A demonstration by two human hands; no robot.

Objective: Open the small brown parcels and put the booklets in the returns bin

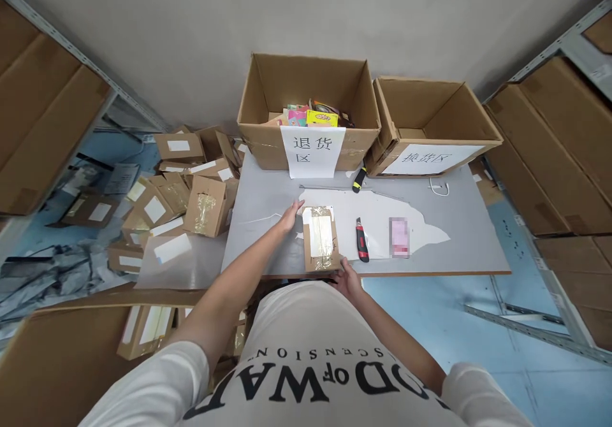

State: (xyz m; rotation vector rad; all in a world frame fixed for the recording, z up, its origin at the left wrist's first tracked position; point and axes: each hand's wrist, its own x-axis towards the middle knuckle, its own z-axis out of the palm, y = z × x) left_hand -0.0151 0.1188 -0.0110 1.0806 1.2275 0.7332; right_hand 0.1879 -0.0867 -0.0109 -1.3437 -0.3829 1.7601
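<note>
Head cam: small taped parcel [320, 238] lies flat near the front edge of the surface [459, 236], between both hands. Left hand [290, 215] is open, fingertips on its far-left corner; right hand [347, 278] loosely grips the near edge. Box cutter [362, 239] just beside it.

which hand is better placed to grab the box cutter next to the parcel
Probably the right hand. It rests at the near right corner of the taped parcel, and the box cutter lies just right of it. The left hand is at the parcel's far left corner.
</note>
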